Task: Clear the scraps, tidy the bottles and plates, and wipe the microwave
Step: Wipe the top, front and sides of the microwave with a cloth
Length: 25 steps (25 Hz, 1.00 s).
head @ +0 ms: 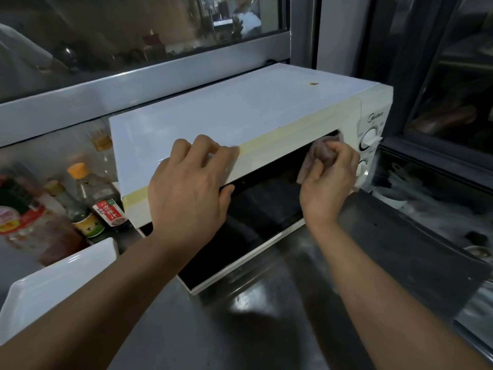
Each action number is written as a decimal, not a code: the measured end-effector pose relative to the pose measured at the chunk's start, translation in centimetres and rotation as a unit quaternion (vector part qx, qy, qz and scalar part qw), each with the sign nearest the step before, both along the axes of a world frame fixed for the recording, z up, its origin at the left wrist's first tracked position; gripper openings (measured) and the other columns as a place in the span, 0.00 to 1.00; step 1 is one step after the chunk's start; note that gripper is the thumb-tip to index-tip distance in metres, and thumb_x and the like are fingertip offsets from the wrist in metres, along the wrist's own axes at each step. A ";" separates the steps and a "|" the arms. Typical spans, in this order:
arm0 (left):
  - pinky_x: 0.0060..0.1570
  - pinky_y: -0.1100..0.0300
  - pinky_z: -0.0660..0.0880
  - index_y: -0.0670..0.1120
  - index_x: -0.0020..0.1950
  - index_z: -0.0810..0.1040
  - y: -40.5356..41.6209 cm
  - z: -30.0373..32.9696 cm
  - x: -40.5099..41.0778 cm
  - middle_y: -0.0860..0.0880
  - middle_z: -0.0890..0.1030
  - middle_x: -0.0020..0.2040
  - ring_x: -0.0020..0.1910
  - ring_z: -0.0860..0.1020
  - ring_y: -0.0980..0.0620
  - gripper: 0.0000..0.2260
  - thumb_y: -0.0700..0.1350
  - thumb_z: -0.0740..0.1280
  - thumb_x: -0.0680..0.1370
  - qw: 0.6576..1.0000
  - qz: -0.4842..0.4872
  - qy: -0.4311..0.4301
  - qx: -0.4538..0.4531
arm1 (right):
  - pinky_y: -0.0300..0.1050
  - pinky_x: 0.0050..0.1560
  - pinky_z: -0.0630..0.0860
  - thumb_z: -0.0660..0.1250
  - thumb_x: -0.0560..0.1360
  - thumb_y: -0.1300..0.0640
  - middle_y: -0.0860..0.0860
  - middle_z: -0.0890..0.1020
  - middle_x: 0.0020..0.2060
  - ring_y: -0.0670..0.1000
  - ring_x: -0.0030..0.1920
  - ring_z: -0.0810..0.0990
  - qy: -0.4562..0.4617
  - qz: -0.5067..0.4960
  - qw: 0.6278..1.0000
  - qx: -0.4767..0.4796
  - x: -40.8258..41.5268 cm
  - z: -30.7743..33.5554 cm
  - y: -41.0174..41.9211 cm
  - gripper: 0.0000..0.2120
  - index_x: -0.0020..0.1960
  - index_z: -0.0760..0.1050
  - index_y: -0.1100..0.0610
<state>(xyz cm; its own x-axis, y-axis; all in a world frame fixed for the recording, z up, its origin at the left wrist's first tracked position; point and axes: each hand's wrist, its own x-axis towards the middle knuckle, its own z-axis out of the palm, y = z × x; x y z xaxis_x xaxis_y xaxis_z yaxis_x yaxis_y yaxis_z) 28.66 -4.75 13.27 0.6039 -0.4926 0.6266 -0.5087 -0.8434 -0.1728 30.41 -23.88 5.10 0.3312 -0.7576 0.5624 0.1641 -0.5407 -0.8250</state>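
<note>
The boxy white microwave [240, 113] with its dark glass door sits on the grey steel counter [266, 329], and everything else is best placed against it; the left hand [186, 193] lies over the microwave's top front edge, fingers spread on the top and thumb hooked under the lip above the door, bracing the cabinet rather than gripping anything loose; the right hand [330, 177] is bunched round a crumpled pinkish cloth [317, 153], pressing it against the door glass at the microwave's right end, just beside the control panel with its white dials [369, 137].

To the microwave's left stand the sauce bottles [88, 198], one with an orange cap, close together and touching its side or nearly so; in front of them, lower left of the microwave, a white rectangular plate [56, 284] rests on the counter.

The step in hand looks like wiping the microwave's front; to do it well, the bracing hand should hold firm so the cabinet does not slide back; the cloth wants flat, overlapping strokes along the glass from the dial side toward the left, with extra pressure at the frame edges where grime gathers; a small brown speck [313, 83] on the microwave's top, toward the rear right, will need a pass too; keep the cloth off the dials so they are not turned.
</note>
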 end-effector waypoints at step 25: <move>0.35 0.58 0.64 0.47 0.59 0.76 0.1 -0.5 0.1 0.46 0.78 0.51 0.47 0.75 0.41 0.21 0.47 0.74 0.68 0.999 -0.006 -0.032 -0.002 | 0.29 0.67 0.60 0.59 0.75 0.69 0.59 0.66 0.63 0.48 0.69 0.63 -0.089 0.096 0.991 0.040 -0.1 -0.6 4.7 0.07 0.53 0.70 0.67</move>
